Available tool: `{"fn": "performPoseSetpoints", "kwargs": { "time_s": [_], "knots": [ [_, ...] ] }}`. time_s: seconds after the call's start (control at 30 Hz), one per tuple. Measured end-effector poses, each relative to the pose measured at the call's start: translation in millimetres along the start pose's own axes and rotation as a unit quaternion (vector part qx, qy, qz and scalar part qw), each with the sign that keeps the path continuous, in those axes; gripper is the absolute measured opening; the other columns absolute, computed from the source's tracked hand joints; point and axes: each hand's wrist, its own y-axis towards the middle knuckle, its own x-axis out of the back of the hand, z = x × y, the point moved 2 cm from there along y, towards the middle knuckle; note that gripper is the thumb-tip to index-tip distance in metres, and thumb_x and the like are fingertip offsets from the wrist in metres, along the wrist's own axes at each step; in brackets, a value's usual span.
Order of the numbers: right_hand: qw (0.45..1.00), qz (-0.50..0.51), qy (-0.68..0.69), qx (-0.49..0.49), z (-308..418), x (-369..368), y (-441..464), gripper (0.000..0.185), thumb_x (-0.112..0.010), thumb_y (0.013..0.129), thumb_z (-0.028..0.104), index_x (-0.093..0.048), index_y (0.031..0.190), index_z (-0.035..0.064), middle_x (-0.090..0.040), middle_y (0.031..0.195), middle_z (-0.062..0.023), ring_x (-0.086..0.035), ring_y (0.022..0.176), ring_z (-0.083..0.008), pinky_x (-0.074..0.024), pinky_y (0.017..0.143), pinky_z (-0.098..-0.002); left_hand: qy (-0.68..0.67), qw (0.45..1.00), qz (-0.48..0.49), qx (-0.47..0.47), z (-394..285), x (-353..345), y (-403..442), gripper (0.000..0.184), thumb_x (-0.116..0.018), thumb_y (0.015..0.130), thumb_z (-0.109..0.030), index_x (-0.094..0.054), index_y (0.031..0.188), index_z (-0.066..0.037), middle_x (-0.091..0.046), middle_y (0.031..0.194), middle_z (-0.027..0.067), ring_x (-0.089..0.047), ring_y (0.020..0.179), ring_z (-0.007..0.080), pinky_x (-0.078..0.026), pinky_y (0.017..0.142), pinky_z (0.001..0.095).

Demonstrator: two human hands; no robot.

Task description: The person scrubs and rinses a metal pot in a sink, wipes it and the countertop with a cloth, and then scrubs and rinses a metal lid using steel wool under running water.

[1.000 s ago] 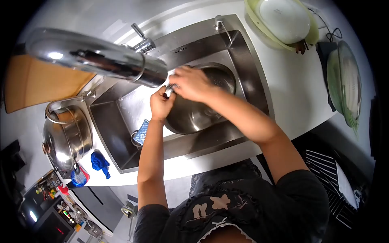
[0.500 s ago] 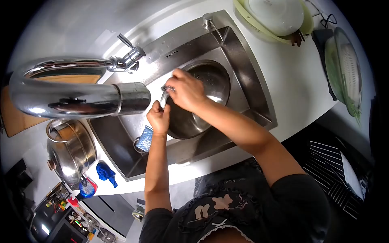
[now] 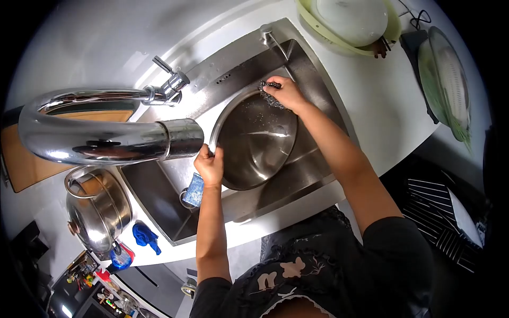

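Observation:
A large round stainless steel bowl (image 3: 249, 140) sits tilted in the sink (image 3: 151, 196), with water drops on its inner wall. My left hand (image 3: 210, 168) is closed on the bowl's left rim. At the far rim, my right hand (image 3: 289, 95) pinches a dark steel wool scrubber (image 3: 272, 98), which lies against the metal. A blue-and-silver sponge (image 3: 193, 190) rests in the sink close to my left wrist.
The big chrome faucet (image 3: 111, 127) arches over the sink's left side. A lidded steel pot (image 3: 101, 209) and a blue cloth (image 3: 146, 237) stand on the left counter. On the right are a green basin (image 3: 318, 26) and a plate with green onions (image 3: 445, 85).
My right hand has moved with the scrubber from the left rim, beside my left hand, to the far right rim. My left hand stays at the left rim.

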Motion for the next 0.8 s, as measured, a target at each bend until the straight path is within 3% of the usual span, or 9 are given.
{"fn": "performPoseSetpoints", "kwargs": {
  "time_s": [0.1,0.2,0.3,0.4,0.47,0.53,0.67,0.7,0.8],
  "knots": [
    [0.995,0.09,0.041,0.008,-2.4,2.5,-0.5,0.026,-0.064,0.078,0.028,-0.061,0.097,0.0101,-0.064,0.086,-0.0085,-0.061,0.082,-0.0227,-0.0462,0.071,-0.0326,-0.012,1.0,0.003,0.005,0.2,2.6,-0.3,0.031,-0.066,0.074,-0.012,-0.041,0.057,-0.002,-0.037,0.047,0.0025,-0.031,0.048,0.0072,-0.032,0.043,0.0254],
    [0.997,0.065,-0.024,0.024,15.5,10.0,-11.9,0.024,-0.063,0.078,0.028,-0.061,0.096,0.0112,-0.064,0.091,-0.0071,-0.06,0.082,-0.0235,-0.0464,0.072,-0.0334,-0.044,0.998,0.052,0.006,3.3,6.8,4.6,0.033,-0.067,0.076,-0.015,-0.041,0.059,-0.002,-0.037,0.049,-0.0001,-0.031,0.05,0.0063,-0.031,0.044,0.0243],
    [0.983,0.031,-0.094,0.156,59.9,14.0,-26.9,0.021,-0.062,0.08,0.024,-0.06,0.095,0.0083,-0.062,0.088,-0.0074,-0.058,0.069,-0.0209,-0.0457,0.064,-0.0319,-0.066,0.994,0.092,-0.008,1.1,1.3,14.8,0.033,-0.067,0.077,-0.018,-0.042,0.062,-0.003,-0.038,0.051,-0.0013,-0.032,0.051,0.0059,-0.031,0.045,0.0235],
    [0.92,-0.021,-0.212,0.33,91.6,-14.1,-44.8,0.014,-0.062,0.075,0.02,-0.063,0.089,0.016,-0.058,0.087,-0.0064,-0.056,0.083,-0.0241,-0.047,0.068,-0.0347,-0.051,0.988,0.144,0.017,-12.2,-14.1,33.5,0.025,-0.065,0.075,-0.014,-0.045,0.066,-0.003,-0.047,0.055,0.0008,-0.04,0.053,0.0059,-0.036,0.048,0.0247],
    [0.913,0.015,-0.232,0.335,108.7,-39.0,-66.7,0.012,-0.061,0.071,0.018,-0.064,0.083,0.0165,-0.055,0.096,-0.0047,-0.054,0.089,-0.0229,-0.047,0.07,-0.035,0.068,0.986,0.154,-0.011,-13.4,-22.7,35.6,0.016,-0.064,0.074,-0.009,-0.051,0.068,-0.002,-0.055,0.059,0.003,-0.046,0.056,0.0058,-0.04,0.052,0.0257],
    [0.892,0.017,-0.268,0.363,111.9,-70.5,-84.1,0.011,-0.061,0.068,0.017,-0.064,0.079,0.0155,-0.052,0.101,-0.0048,-0.054,0.09,-0.0237,-0.0469,0.071,-0.0364,-0.116,0.988,0.054,-0.08,-30.4,-33.0,25.5,0.007,-0.062,0.074,-0.005,-0.058,0.073,0.0,-0.059,0.061,0.0044,-0.049,0.057,0.0066,-0.043,0.053,0.0266],
    [0.891,-0.011,-0.247,0.38,101.6,-64.3,-73.8,0.011,-0.06,0.069,0.017,-0.064,0.079,0.0146,-0.052,0.096,-0.006,-0.054,0.087,-0.0247,-0.0473,0.07,-0.036,-0.075,0.997,0.031,-0.02,-28.2,-29.6,20.7,0.007,-0.062,0.074,-0.003,-0.056,0.071,0.001,-0.055,0.054,0.0038,-0.044,0.05,0.007,-0.042,0.048,0.0255],
    [0.914,-0.023,-0.236,0.329,103.4,-50.6,-61.2,0.01,-0.06,0.072,0.017,-0.063,0.081,0.0135,-0.053,0.095,-0.0063,-0.055,0.086,-0.0251,-0.0476,0.068,-0.0361,0.021,0.997,0.061,-0.039,-19.5,-25.6,24.1,0.019,-0.062,0.073,-0.005,-0.046,0.064,-0.001,-0.047,0.049,0.0053,-0.038,0.047,0.0071,-0.038,0.044,0.0266],
    [0.949,-0.14,-0.178,0.219,82.6,-8.5,-15.2,0.012,-0.059,0.078,0.019,-0.062,0.086,0.011,-0.054,0.092,-0.0066,-0.057,0.085,-0.0255,-0.0483,0.066,-0.0368,-0.049,0.996,0.059,0.044,-18.5,-28.7,17.9,0.027,-0.062,0.072,-0.006,-0.038,0.061,-0.002,-0.04,0.046,0.0076,-0.034,0.045,0.0085,-0.035,0.042,0.0285]
  ]
}}
